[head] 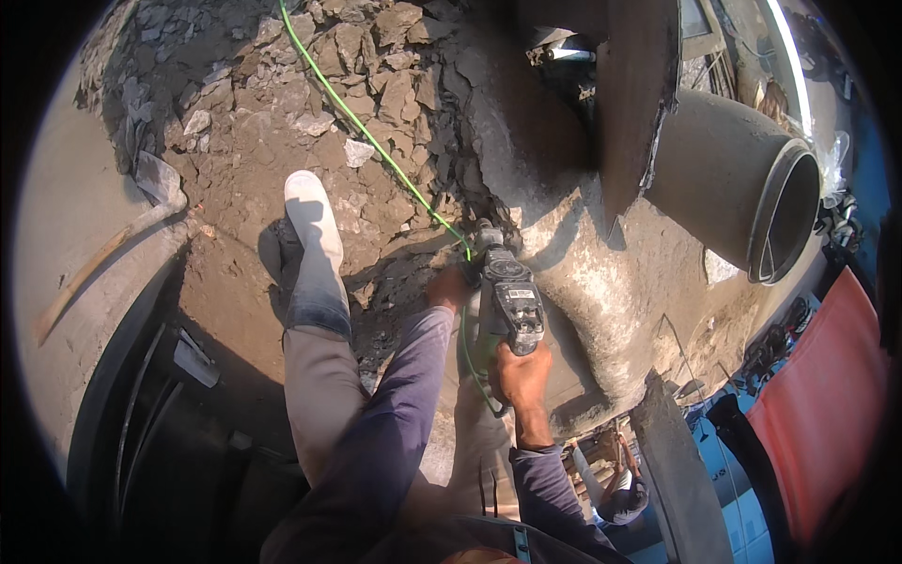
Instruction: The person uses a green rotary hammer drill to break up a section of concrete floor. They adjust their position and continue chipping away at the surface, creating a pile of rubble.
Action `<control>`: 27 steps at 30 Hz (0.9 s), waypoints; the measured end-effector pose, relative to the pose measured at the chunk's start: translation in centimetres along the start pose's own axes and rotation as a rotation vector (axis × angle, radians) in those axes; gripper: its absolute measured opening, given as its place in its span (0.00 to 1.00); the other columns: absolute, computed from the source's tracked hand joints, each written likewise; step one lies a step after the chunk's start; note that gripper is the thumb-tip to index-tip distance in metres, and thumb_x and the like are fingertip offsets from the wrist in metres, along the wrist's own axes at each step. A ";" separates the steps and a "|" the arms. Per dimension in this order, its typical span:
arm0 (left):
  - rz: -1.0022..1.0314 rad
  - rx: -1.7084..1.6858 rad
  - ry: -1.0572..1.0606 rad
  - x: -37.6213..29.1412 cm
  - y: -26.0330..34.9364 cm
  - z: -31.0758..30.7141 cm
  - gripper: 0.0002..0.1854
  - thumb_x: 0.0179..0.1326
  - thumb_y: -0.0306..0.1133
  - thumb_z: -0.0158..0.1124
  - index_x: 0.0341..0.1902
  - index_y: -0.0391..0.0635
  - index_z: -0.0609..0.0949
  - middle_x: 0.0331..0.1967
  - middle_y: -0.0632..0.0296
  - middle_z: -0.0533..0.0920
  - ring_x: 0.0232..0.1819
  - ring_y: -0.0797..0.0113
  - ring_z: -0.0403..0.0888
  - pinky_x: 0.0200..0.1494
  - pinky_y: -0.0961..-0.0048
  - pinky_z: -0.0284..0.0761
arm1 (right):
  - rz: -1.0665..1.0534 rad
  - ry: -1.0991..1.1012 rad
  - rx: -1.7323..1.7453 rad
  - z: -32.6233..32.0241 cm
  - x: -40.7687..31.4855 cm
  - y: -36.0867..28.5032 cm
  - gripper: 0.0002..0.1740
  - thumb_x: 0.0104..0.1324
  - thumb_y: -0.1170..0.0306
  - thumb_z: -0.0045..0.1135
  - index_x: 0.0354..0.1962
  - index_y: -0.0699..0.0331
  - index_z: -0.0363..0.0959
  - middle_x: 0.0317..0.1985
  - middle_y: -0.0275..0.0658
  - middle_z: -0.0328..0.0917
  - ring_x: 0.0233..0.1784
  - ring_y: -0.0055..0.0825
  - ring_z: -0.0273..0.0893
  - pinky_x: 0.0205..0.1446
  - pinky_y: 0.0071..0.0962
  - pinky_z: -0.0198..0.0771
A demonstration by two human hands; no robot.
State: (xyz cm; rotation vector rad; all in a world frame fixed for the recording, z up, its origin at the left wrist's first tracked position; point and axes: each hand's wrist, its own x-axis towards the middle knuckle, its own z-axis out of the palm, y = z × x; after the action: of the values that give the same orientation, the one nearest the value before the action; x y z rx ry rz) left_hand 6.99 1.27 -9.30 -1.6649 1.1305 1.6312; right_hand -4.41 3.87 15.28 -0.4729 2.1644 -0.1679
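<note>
A dark rotary hammer (513, 292) points away from me, its front end at the border between broken earth and a pale concrete surface (592, 275). My right hand (525, 374) is wrapped around its rear handle. On the left side near the front of the tool, my left hand (447, 287) grips what looks like the side handle, mostly hidden by the fingers. The bit cannot be made out against the dark soil. A bright green cord (373, 137) crosses the rubble, passes beside my left hand and continues down toward the rear of the tool.
Broken earth and stones (352, 49) lie ahead of my white boot (310, 204). A wooden-handled digging tool (106, 264) leans at left. A rusty metal plate (638, 106) and a wide pipe (726, 169) stand at right. Another person (624, 500) is at lower right, near a red sheet (821, 409).
</note>
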 end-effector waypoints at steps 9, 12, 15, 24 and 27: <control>0.061 0.199 -0.008 2.5 1.1 1.0 0.19 0.62 0.46 0.72 0.57 0.60 0.88 0.55 0.55 0.90 0.59 0.48 0.87 0.60 0.51 0.83 | 0.062 -0.060 -0.049 -2.5 4.6 -1.7 0.18 0.61 0.67 0.70 0.41 0.76 0.81 0.33 0.52 0.87 0.38 0.44 0.88 0.46 0.39 0.79; 0.063 0.273 -0.006 3.2 0.1 0.7 0.20 0.61 0.47 0.74 0.57 0.60 0.88 0.55 0.55 0.90 0.59 0.48 0.87 0.60 0.51 0.83 | 0.111 -0.096 0.002 -0.6 3.9 -2.0 0.17 0.62 0.67 0.69 0.42 0.74 0.81 0.34 0.50 0.88 0.36 0.37 0.87 0.45 0.37 0.79; 0.109 0.174 0.057 3.6 -2.4 1.1 0.21 0.59 0.49 0.75 0.56 0.60 0.89 0.54 0.55 0.90 0.59 0.48 0.87 0.59 0.52 0.84 | 0.069 -0.061 -0.001 2.2 1.3 -1.1 0.17 0.62 0.68 0.68 0.43 0.73 0.81 0.34 0.49 0.88 0.37 0.37 0.87 0.44 0.37 0.79; 0.237 0.119 0.347 4.1 -20.7 10.4 0.27 0.61 0.56 0.69 0.57 0.53 0.86 0.45 0.50 0.89 0.50 0.45 0.88 0.53 0.52 0.83 | 0.081 -0.139 0.032 6.7 -11.9 6.6 0.19 0.60 0.67 0.69 0.45 0.70 0.80 0.38 0.51 0.89 0.43 0.44 0.91 0.48 0.39 0.81; 0.435 0.104 0.413 -3.6 -12.5 9.3 0.19 0.66 0.48 0.63 0.50 0.49 0.87 0.43 0.47 0.90 0.49 0.42 0.88 0.52 0.50 0.82 | 0.110 0.013 0.122 2.2 -13.7 7.1 0.17 0.60 0.67 0.69 0.43 0.71 0.81 0.34 0.46 0.88 0.37 0.37 0.89 0.44 0.37 0.80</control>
State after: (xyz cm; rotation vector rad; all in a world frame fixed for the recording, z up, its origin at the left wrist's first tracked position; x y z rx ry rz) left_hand 13.09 16.04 -9.04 -1.8264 1.8570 1.4666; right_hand 2.69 15.93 22.18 -0.2833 2.1722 -0.2414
